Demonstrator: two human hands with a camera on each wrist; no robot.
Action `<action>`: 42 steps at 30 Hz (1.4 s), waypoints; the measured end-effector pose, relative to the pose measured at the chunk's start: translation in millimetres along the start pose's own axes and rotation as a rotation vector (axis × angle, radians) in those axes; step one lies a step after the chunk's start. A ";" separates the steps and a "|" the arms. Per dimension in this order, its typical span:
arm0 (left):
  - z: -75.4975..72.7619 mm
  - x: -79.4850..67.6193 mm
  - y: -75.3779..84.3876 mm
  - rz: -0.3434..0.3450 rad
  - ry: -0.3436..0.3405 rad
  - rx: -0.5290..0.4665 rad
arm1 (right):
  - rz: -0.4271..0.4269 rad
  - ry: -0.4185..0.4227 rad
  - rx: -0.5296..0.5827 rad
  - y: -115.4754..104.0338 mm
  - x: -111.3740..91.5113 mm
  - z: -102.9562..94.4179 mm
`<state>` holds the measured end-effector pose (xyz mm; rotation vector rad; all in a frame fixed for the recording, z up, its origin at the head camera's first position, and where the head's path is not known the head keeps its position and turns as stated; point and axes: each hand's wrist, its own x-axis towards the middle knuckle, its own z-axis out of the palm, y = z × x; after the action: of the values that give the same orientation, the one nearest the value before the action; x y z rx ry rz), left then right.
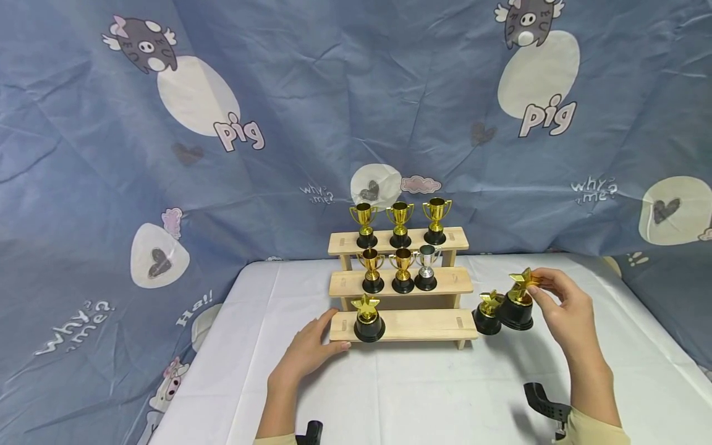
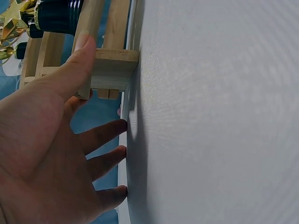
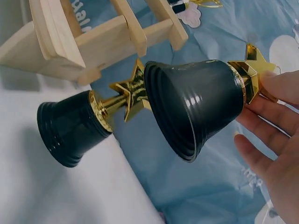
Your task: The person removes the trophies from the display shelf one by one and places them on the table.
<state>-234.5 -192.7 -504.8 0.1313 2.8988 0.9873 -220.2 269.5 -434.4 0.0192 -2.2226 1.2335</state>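
Observation:
My right hand (image 1: 564, 306) pinches the gold star of a star trophy (image 1: 517, 309) between thumb and fingers. Its black base hangs clear of the table in the right wrist view. Just left of it, a second star trophy (image 3: 77, 126) stands on the cloth beside the stand. My left hand (image 1: 308, 346) holds the left end of the wooden three-step stand (image 1: 423, 324) at its bottom step, thumb (image 2: 84, 53) on the front edge, other fingers spread down by the table. Near that thumb, another star trophy (image 1: 368, 321) stands on the bottom step.
Three gold cup trophies (image 1: 400, 222) line the top step. On the middle step stand two gold cups (image 1: 403, 269) and a silver cup (image 1: 427, 266). White cloth (image 1: 411, 395) covers the table, and a blue patterned curtain (image 1: 300, 123) hangs close behind the stand.

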 end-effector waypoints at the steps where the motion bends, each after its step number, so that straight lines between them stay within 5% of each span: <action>1: 0.2 0.1 -0.2 0.000 0.001 0.000 | 0.005 -0.002 -0.008 1.1 0.2 -0.8; 22: -0.9 -2.3 1.7 0.001 -0.005 -0.002 | 0.102 -0.027 -0.161 24.5 -1.2 -0.7; 42: -0.6 -0.5 2.2 -0.003 0.000 0.000 | 0.114 -0.104 -0.179 54.6 -3.4 9.7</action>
<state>-233.9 -191.3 -502.9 0.1274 2.8983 0.9873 -237.7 292.2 -482.0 -0.1172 -2.4466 1.1104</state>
